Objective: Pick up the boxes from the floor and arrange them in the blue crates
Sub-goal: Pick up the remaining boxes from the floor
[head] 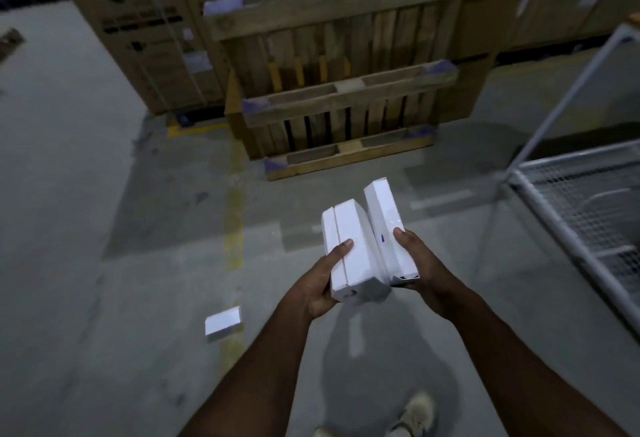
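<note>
Left hand (317, 293) grips one white box (349, 256); right hand (420, 275) grips another (386, 225). Third box (222, 323) on floor (86, 228). Advice: keep boxes level, carry crateward; crates unseen.

Left hand (320, 293) grips one white box (349, 253), right hand (420, 274) grips a second white box (386, 225), the two touching side by side above the floor (86, 228). Another small box (222, 323) lies on a yellow line (234, 228). Wooden pallets (343, 90) lean ahead; a wire cage (575, 208) stands right.

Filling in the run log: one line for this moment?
left hand: holds white box | right hand: holds second box | floor: one box left | blue crates: unseen
</note>
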